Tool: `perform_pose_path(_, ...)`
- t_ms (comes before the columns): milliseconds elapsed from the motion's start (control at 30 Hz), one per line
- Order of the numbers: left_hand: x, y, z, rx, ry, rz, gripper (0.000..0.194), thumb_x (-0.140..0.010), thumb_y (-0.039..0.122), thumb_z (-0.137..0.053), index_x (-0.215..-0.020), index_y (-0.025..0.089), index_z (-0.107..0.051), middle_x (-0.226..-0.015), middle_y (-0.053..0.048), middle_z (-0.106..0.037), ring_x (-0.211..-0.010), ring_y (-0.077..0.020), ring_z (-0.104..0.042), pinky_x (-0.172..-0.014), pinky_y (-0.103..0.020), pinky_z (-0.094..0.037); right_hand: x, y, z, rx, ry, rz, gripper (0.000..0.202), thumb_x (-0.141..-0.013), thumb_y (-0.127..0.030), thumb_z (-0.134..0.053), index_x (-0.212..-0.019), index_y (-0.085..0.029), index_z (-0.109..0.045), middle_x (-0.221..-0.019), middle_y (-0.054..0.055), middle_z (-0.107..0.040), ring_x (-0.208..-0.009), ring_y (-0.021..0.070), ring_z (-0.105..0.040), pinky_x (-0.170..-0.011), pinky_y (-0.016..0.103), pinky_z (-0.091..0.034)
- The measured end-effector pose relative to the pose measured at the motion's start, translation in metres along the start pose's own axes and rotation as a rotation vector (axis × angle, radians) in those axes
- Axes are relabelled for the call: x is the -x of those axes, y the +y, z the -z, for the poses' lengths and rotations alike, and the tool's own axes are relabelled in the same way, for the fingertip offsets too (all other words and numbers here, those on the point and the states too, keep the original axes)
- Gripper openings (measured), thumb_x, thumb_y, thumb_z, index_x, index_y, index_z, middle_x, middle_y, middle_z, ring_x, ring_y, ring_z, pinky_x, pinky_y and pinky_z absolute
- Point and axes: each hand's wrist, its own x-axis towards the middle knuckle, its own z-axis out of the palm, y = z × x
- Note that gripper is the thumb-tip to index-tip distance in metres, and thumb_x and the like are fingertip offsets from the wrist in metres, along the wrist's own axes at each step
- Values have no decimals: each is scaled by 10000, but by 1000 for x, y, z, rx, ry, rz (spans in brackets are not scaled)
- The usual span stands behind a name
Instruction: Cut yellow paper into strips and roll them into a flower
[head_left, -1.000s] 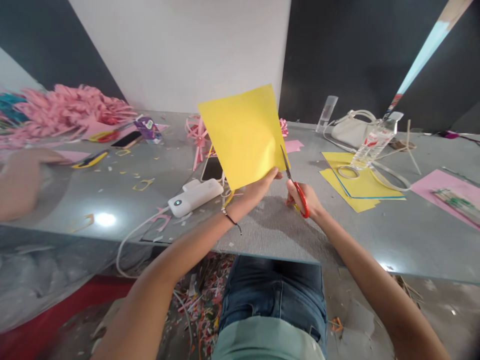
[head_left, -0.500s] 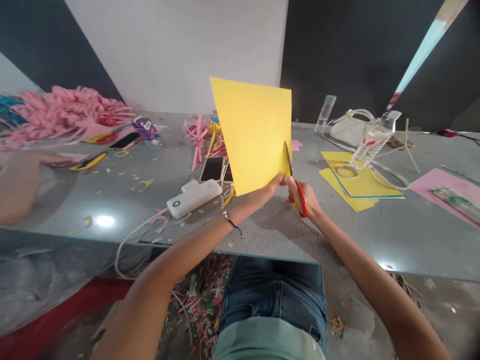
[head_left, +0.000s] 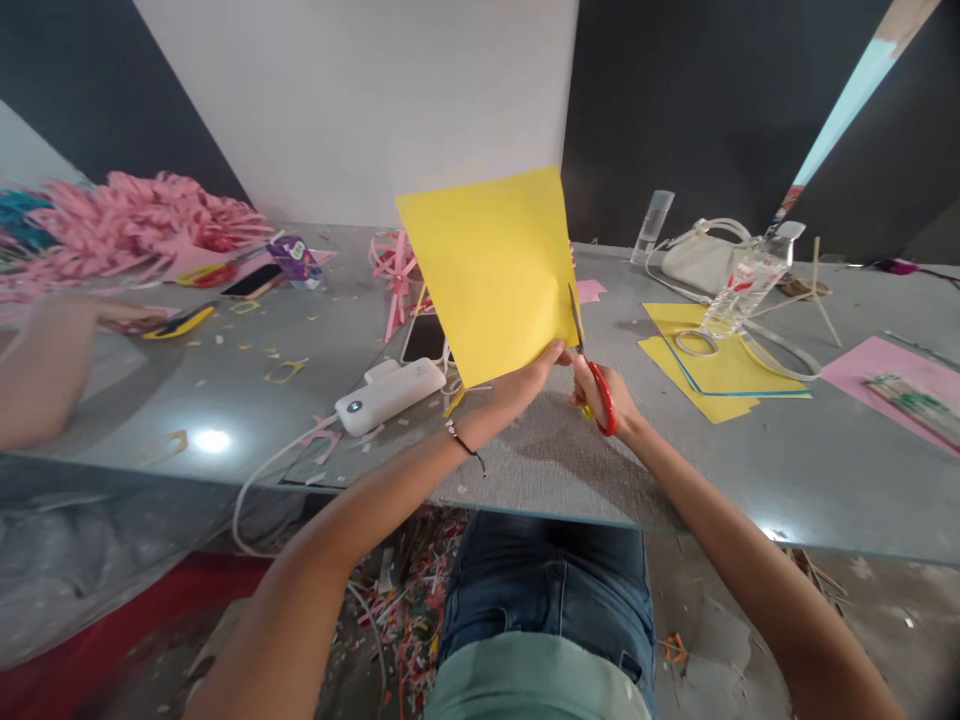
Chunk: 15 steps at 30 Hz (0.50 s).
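One pair of red-handled scissors (head_left: 606,402) is gripped by right hand (head_left: 624,400), long axis steep, blades up at right edge of upright, plain yellow paper sheet (head_left: 491,275), grasped lower right by left hand (head_left: 541,366), over gray table (head_left: 712,465).

Room opens right of the scissors (head_left: 604,395) (bottle (head_left: 750,285) standing beyond).

Left hand (head_left: 546,362) partly hidden by yellow sheet (head_left: 491,270), finger grip unclear. Same sheet covers part of phone (head_left: 421,341). Co-worker's arm (head_left: 45,372) cut off at left edge, co-worker's hand (head_left: 135,317) blurred. Pink streamer pile (head_left: 142,228) also cut left; pink paper (head_left: 885,365) cut right. Display (head_left: 355,406) on power bank (head_left: 397,391) and print (head_left: 741,277) on bottle (head_left: 765,262) too small to read.
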Motion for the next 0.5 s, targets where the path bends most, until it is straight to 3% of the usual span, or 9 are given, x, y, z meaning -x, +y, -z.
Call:
perform_pose_path(100,0,5,5,69,-39,16,421,-1042,581,-519,-947,235,-739,-1192,-80,-809,-1290,-265,-689,-1345,-420,-334,0,0,0,7,-2,1,744,-937,-894,-417,-796,-207,-663,-706,78,-681,-737,246,-727,-756,371,-630)
perform_pose_path(233,-3,7,8,157,-17,72,396,-1060,501,-497,-907,220,-730,-1068,-79,-820,-1140,-232,-756,-1294,-395,-401,0,3,-2,-8,-14,-1,711,-914,-910,-441,-709,-234,-518,-651,42,-587,-704,222,-679,-730,358,-622)
perform_pose_path(367,-3,10,11,151,-2,99,403,-1053,504,-498,-915,205,-731,-1082,-106,-814,-1144,-250,-759,-1285,-410,-418,-1,6,-3,-13,-38,14,696,-923,-892,-457,-675,-243,-423,-649,16,-529,-666,190,-632,-732,356,-624)
perform_pose_path(500,-1,7,7,-7,-92,68,389,-1054,527,-501,-959,247,-753,-1137,-76,-817,-1334,-281,-671,-1359,-423,-291,-1,3,0,-29,-25,35,692,-940,-874,-447,-680,-238,-532,-668,47,-604,-729,216,-678,-768,355,-629)
